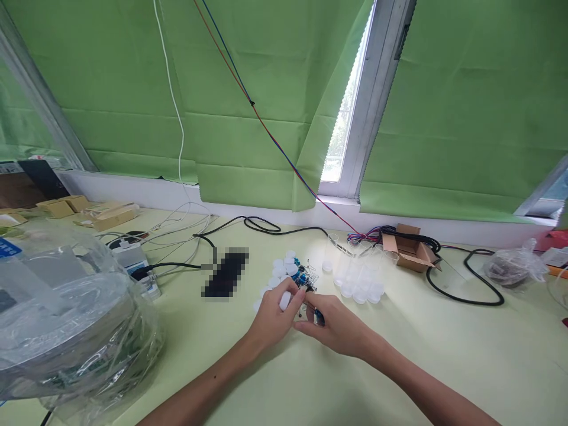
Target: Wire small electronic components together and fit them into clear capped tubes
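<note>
Near the middle of the table, my left hand (274, 312) is closed with a white cap (285, 301) between thumb and fingers. Close beside it, my right hand (339, 325) curls around small blue electronic components (318, 318); its fingers partly hide them. The fingertips of both hands nearly meet. Just beyond them lies a pile of blue components with thin wire leads (303, 278). Several loose white caps (278, 271) are spread left of the pile. To the right, clear plastic tubes (361, 269) with white ends are grouped on the table.
A plastic-wrapped reel (75, 325) fills the left side. A pixelated dark object (226, 275) lies nearer, by a power strip (137, 266). At the back right are an open cardboard box (410, 251), a black cable (470, 302) and a bagged bundle (515, 266). Green blinds (248, 148) hang behind.
</note>
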{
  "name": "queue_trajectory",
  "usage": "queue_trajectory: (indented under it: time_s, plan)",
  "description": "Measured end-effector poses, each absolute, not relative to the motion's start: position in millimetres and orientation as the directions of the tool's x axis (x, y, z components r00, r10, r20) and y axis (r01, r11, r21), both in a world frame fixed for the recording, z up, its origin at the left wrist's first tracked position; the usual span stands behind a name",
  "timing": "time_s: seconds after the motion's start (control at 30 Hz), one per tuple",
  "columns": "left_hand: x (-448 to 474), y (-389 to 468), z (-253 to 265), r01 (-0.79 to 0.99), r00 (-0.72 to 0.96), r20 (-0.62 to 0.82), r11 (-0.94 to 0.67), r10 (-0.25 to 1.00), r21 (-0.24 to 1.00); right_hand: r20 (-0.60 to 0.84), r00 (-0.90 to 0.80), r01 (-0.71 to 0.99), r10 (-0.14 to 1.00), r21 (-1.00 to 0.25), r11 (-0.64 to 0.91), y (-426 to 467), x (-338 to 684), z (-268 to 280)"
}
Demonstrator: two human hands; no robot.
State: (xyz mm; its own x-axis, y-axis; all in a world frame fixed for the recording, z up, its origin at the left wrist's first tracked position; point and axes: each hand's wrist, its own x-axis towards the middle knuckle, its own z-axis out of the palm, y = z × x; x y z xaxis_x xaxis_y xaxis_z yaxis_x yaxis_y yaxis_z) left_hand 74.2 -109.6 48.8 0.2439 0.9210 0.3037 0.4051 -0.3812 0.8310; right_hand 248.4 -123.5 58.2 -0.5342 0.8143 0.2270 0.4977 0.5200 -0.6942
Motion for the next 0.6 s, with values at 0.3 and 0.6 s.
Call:
queue_trajectory:
  time_s: [0.3, 0.6]
  plan:
    - [73.4, -109.1, 38.0, 0.441, 0.216, 0.315, -0.381, 0.924, 0.813, 0.157, -0.541, 0.517, 0.826, -0.712, 0.474, -124.5, 246.9, 56.4]
    - [72.0, -109.3, 40.1, 0.487, 0.239, 0.303, -0.383, 0.923, 0.785, 0.169, -0.548, 0.516, 0.819, -0.703, 0.490, -124.7, 245.9, 55.6]
